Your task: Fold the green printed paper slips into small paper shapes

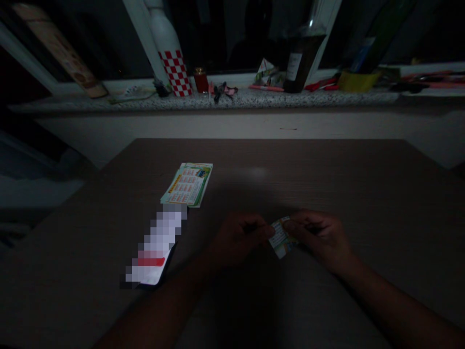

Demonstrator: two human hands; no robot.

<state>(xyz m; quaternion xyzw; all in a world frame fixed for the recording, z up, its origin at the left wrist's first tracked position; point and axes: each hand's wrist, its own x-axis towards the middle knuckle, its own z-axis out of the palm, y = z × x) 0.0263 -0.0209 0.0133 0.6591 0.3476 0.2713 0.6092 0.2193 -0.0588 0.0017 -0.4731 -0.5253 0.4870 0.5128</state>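
Between my two hands is a small printed paper card [279, 235], pale with lines of text and some yellow and green. My left hand [241, 237] pinches its left edge between thumb and forefinger. At the upper right edge, the thumb and finger of my right hand [321, 235] grip it too. The card looks bent or folded, but dim light hides how. To the left lies a stack of calendar cards [187, 184], green-edged with red number grids. A phone [160, 247] with a lit, blurred-out screen lies just in front of that stack.
The brown wooden table [345, 174] ends at a white wall. Above runs a speckled stone sill [250, 99] with a red-and-white checkered bottle [176, 68], a small red jar [200, 80], a dark labelled bottle [300, 63], a yellow holder [358, 81] and a patterned tube [67, 51].
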